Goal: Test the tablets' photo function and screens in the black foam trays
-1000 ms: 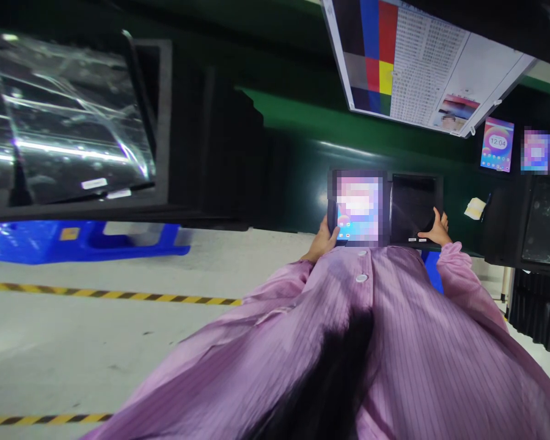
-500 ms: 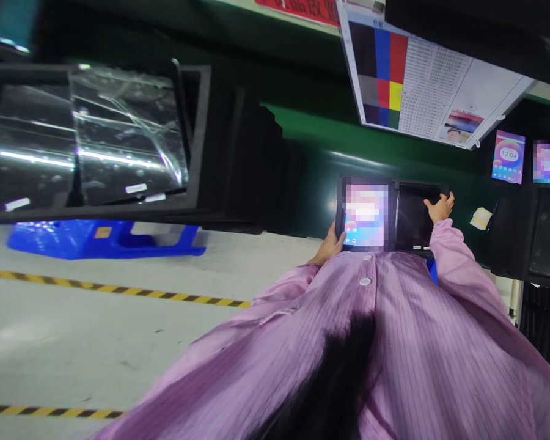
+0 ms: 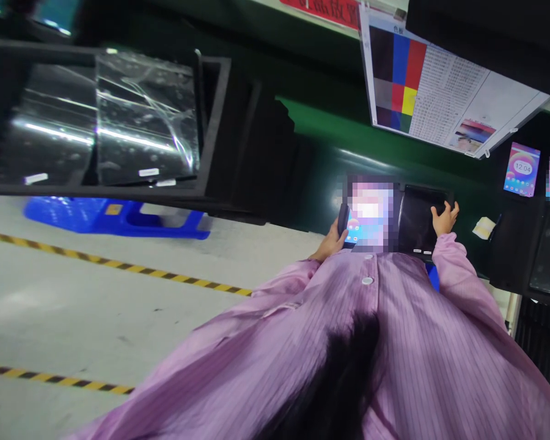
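Note:
Close against my body at the table edge lies a black tray (image 3: 398, 187) with two tablets side by side. The left tablet (image 3: 354, 236) has a lit, colourful screen, partly blurred out. The right tablet (image 3: 422, 217) is dark, with small white labels along its near edge. My left hand (image 3: 330, 242) is closed round the tray's left edge, thumb on top beside the lit screen. At the opposite end my right hand (image 3: 445, 219) grips the right edge, its thumb bent inward over the dark tablet and its fingers at the outer side.
Stacked black trays (image 3: 220, 116) with film-covered tablets stand to the left, above a blue stool (image 3: 87, 219). A colour chart board (image 3: 444, 91) leans at the back. On the right are a lit tablet (image 3: 522, 170), a pale folded cloth (image 3: 484, 228) and another tray (image 3: 508, 263).
My view has turned slightly, so the surroundings sit further right in the picture. Both hands keep nearly the same places on the tray; the right thumb and fingers have shifted a little.

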Demonstrator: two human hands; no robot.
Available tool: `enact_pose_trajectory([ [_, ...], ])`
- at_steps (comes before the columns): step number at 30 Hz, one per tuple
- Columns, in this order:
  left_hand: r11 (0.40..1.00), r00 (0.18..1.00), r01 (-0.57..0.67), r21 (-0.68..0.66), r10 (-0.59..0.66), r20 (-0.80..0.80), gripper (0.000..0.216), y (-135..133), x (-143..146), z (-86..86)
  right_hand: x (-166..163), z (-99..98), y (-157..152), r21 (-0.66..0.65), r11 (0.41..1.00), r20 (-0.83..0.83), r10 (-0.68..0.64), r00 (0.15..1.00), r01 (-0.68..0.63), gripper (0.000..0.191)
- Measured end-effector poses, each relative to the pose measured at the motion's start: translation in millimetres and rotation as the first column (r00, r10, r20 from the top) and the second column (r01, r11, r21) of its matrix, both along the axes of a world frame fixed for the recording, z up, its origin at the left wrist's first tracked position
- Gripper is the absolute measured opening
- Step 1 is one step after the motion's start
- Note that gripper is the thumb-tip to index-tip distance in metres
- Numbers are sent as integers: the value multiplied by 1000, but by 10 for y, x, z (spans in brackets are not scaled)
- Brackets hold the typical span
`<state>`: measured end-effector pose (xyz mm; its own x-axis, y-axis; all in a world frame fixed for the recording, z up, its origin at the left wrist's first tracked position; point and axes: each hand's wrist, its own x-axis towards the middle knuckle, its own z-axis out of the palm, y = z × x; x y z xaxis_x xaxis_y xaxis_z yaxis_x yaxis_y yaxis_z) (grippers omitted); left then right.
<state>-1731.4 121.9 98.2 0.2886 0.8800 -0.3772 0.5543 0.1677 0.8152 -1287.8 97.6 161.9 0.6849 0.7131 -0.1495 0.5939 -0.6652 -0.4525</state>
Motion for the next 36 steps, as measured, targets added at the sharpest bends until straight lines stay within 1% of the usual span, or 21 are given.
enact_pose_trajectory([
  [3,1000,1000,3,7,-3,2,85,5,3,-3,12,2,-148,-29,998,-38,50,998,-51,81],
  [6,1000,1000,4,16,-4,2,83,9,19,22,49,23,-317,-92,985,-106,133,986,-143,109],
  [9,1000,1000,14,10,-14,1,82,11,34,56,61,45,-488,-164,963,-158,186,970,-211,136],
  [12,1000,1000,11,4,-11,10,84,12,35,74,53,60,-619,-209,945,-181,216,960,-252,151],
  [14,1000,1000,6,6,-7,19,85,12,31,71,50,63,-658,-216,939,-177,232,956,-268,154],
  [16,1000,1000,3,2,-3,16,85,14,26,57,53,58,-651,-208,944,-174,223,959,-257,149],
  [18,1000,1000,-1,-4,1,7,85,17,24,34,58,48,-613,-187,959,-178,179,968,-212,131],
  [21,1000,1000,-14,-2,14,4,85,25,23,-5,69,32,-563,-157,976,-179,122,976,-151,92],
  [22,1000,1000,-14,1,14,6,86,28,22,-16,74,29,-564,-151,978,-177,116,977,-144,86],
  [23,1000,1000,-14,3,14,7,86,30,21,-23,80,27,-577,-150,978,-178,120,977,-147,85],
  [24,1000,1000,-11,2,11,6,87,32,19,-28,86,26,-604,-154,975,-183,132,974,-161,90],
  [25,1000,1000,-4,-2,4,2,87,33,19,-31,93,25,-643,-164,969,-192,150,970,-182,100],
  [28,1000,1000,6,-26,-7,-24,85,31,23,-40,106,17,-806,-226,935,-232,220,947,-273,140],
  [30,1000,999,3,-27,-4,-34,84,28,32,-54,99,5,-913,-259,913,-238,257,937,-316,155],
  [33,1000,1000,-14,15,15,-12,82,28,46,-86,67,-17,-1002,-276,902,-199,285,938,-333,164],
  [35,999,1000,-10,39,10,4,81,32,49,-103,46,-31,-1002,-290,900,-180,282,942,-325,164],
  [36,999,1000,-4,43,3,7,81,34,49,-107,40,-37,-990,-291,902,-176,276,945,-318,160],
])
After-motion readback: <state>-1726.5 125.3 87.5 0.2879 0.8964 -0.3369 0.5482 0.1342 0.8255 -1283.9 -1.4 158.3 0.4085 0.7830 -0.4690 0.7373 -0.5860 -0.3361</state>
